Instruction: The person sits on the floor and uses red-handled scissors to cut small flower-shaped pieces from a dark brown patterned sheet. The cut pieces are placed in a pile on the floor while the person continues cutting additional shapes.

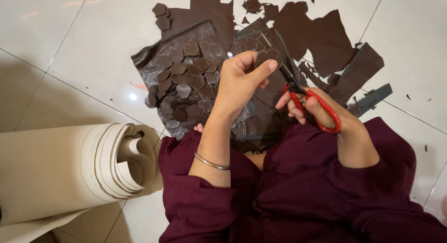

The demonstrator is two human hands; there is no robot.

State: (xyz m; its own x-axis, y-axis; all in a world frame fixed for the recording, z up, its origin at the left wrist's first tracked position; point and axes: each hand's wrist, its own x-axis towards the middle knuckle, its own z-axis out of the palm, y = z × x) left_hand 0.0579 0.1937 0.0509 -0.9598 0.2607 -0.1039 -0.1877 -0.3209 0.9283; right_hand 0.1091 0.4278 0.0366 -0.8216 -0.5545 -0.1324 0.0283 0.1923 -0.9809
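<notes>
While the left hand (240, 80) pinches a small dark brown scalloped piece (269, 57) between thumb and fingers just above the middle of the frame, it lifts the piece clear of the floor, seemingly so the blades can reach its edge. The red-handled scissors (298, 84) sit in the right hand (309, 108), fingers closed through the loops, and the blades angle up and to the left to meet the piece; whether they are biting into it or only resting against it is hard to tell, since the dark blades merge with the brown material behind.

Below and to the left of the held piece, a heap of flower-shaped cutouts (186, 84) lies on a brown sheet marked with traced outlines (205, 38), apparently gathered close for easy reach. Larger offcuts of brown material (321, 36) spread across the upper right of the frame, with tiny trimmings scattered on the white tiled floor (70, 38). A thin bracelet (212, 162) circles the left wrist, and maroon sleeves (298, 192) fill the lower half, hiding the lap and whatever part of the sheet runs beneath. At the lower left, a roll of beige sheet material (70, 168) lies on its side, cut off by the frame edge.
</notes>
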